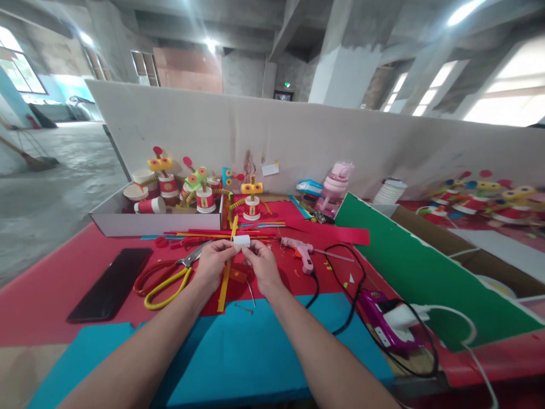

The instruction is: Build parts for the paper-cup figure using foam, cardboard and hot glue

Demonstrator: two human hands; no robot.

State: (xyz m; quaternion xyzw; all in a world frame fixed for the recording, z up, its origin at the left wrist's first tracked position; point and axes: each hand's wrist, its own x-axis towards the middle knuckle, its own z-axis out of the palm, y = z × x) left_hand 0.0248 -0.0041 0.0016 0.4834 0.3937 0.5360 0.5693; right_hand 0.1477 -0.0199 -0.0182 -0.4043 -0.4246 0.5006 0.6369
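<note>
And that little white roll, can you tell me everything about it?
The white roll is short and plain, like curled paper or thin card. It is held sideways, the left hand at one end and the right hand at the other. A yellow strip passes behind or beneath it; I can't tell whether they touch.

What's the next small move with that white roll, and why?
Probably hold the white roll with the left hand, freeing the right hand for the pink glue gun: both hands pinch the roll; the gun lies nearby, to the right.
</note>
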